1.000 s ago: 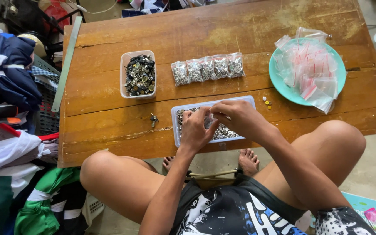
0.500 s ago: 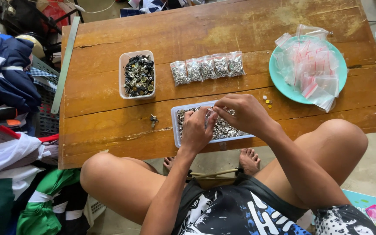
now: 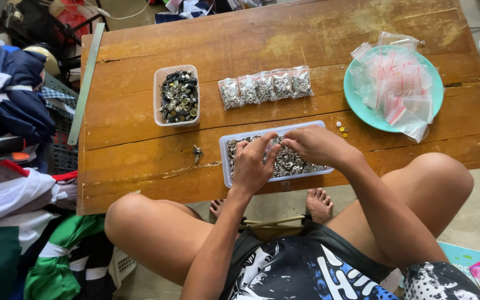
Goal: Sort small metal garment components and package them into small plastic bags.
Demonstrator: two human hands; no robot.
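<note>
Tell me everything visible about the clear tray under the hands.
The clear tray is a shallow rectangular container of what looks like see-through plastic, lying flat near the front edge of the wooden table. It holds a layer of small silvery metal pieces. The left hand and right hand rest over it, fingers down among the pieces, hiding much of its middle.

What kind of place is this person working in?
Probably a home or small workshop where small metal fasteners get sorted and bagged: a worn wooden table, trays of small metal parts, a row of filled little bags, and piled clothes alongside.
</note>
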